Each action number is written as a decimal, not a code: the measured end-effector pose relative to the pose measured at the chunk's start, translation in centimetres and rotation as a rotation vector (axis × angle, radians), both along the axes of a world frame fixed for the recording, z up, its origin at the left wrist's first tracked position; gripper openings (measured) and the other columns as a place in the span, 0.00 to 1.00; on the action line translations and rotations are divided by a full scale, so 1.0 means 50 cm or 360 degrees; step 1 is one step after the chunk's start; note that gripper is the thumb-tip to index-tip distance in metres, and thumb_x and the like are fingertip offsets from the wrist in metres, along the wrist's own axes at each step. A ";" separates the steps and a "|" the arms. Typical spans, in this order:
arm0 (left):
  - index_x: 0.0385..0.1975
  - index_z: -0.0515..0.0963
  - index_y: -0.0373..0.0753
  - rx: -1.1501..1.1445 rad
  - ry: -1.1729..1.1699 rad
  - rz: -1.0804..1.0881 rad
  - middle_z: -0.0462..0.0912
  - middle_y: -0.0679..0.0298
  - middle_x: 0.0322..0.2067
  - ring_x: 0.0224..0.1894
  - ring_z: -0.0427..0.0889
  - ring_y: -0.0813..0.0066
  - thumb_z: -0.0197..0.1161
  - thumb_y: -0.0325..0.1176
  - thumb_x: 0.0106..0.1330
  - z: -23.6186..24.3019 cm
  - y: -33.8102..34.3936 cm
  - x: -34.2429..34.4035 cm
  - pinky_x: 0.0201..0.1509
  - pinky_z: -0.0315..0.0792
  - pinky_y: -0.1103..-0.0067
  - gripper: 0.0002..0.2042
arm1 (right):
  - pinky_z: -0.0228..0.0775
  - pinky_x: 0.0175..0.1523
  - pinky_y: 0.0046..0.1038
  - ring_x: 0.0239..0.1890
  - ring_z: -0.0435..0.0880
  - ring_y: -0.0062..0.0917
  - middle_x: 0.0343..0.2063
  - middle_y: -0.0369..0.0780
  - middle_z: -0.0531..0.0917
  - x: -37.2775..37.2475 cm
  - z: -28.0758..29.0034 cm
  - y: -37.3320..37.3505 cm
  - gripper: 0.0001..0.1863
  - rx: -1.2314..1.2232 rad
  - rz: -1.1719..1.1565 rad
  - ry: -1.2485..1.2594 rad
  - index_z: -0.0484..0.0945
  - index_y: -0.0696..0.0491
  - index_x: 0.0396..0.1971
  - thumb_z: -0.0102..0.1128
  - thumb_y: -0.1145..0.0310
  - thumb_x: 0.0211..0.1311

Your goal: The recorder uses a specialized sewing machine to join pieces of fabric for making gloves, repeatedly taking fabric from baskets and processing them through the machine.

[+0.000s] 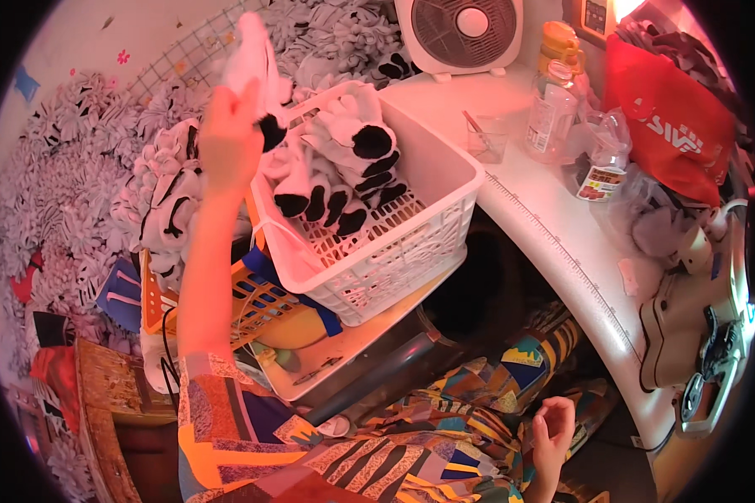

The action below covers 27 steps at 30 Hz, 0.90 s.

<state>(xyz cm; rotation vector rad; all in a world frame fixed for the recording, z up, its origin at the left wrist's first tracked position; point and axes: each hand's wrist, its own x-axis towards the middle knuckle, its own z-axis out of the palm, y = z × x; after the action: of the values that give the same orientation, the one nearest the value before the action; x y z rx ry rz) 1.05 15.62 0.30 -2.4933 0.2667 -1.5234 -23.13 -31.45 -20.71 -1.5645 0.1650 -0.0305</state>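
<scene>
My left hand [229, 126], at the end of an outstretched arm, is closed around a white sock [258, 63] with a black patch. It is raised over the far left rim of a white plastic basket [403, 243]. Inside that basket lie several white socks [344, 126] with black ends, bunched toward its far left side. Down by my lap at the lower right, my right hand [554, 429] has loosely bent fingers, the thumb apart, and nothing visible in it.
Heaped white-and-black socks [67, 184] fill the left side, backed by a wire grid [184, 50]. An orange basket [268, 302] sits under the white one. A curved white table [554, 243] carries a fan [466, 33], bottles, a glass, a red bag [667, 117] and a sewing-machine-like device [700, 335].
</scene>
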 end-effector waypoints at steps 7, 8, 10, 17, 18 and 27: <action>0.32 0.79 0.34 0.0115 0.1054 0.0532 0.72 0.46 0.37 0.36 0.77 0.45 0.58 0.22 0.48 -0.293 0.249 0.204 0.40 0.73 0.59 0.10 | 0.61 0.32 0.14 0.26 0.68 0.11 0.26 0.31 0.71 0.047 -0.084 0.022 0.07 0.0117 0.0249 0.0349 0.69 0.57 0.40 0.54 0.76 0.63; 0.31 0.78 0.33 0.0096 0.1200 0.0572 0.72 0.47 0.38 0.38 0.77 0.46 0.58 0.22 0.48 -0.307 0.238 0.211 0.40 0.73 0.59 0.09 | 0.62 0.32 0.14 0.27 0.68 0.11 0.26 0.31 0.71 0.052 -0.086 0.026 0.07 0.0104 0.0234 0.0392 0.69 0.57 0.40 0.54 0.76 0.63; 0.29 0.77 0.32 0.0051 0.1492 0.0661 0.73 0.49 0.38 0.40 0.77 0.48 0.59 0.23 0.48 -0.338 0.213 0.217 0.40 0.73 0.60 0.08 | 0.63 0.31 0.14 0.27 0.69 0.11 0.26 0.31 0.72 0.059 -0.101 0.023 0.07 -0.0015 0.0260 0.0472 0.70 0.57 0.40 0.54 0.75 0.64; 0.30 0.79 0.39 0.0784 0.1418 -0.0069 0.75 0.58 0.37 0.48 0.72 0.62 0.63 0.30 0.42 -0.301 0.104 0.198 0.54 0.65 0.67 0.13 | 0.65 0.32 0.15 0.27 0.71 0.12 0.26 0.32 0.75 0.085 -0.130 0.017 0.07 -0.0162 0.0265 0.0530 0.70 0.57 0.40 0.55 0.74 0.64; 0.31 0.79 0.40 0.0914 0.1603 -0.0170 0.75 0.59 0.37 0.48 0.73 0.63 0.63 0.32 0.41 -0.320 0.096 0.203 0.56 0.63 0.68 0.13 | 0.65 0.32 0.16 0.27 0.71 0.12 0.26 0.32 0.75 0.090 -0.130 0.017 0.07 -0.0216 0.0277 0.0540 0.70 0.57 0.40 0.55 0.74 0.64; 0.27 0.85 0.45 0.1069 0.1786 0.0745 0.80 0.65 0.38 0.47 0.73 0.68 0.61 0.43 0.52 -0.341 0.115 0.221 0.57 0.60 0.70 0.11 | 0.63 0.33 0.17 0.27 0.70 0.13 0.25 0.33 0.75 0.139 -0.111 0.023 0.09 -0.0502 0.0428 0.0455 0.73 0.58 0.40 0.58 0.74 0.60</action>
<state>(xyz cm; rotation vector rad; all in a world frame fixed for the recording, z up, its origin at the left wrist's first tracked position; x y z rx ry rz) 12.11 21.37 -16.77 -2.2804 0.2540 0.2284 -16.18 -30.28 -26.28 -1.8904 0.1790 0.3967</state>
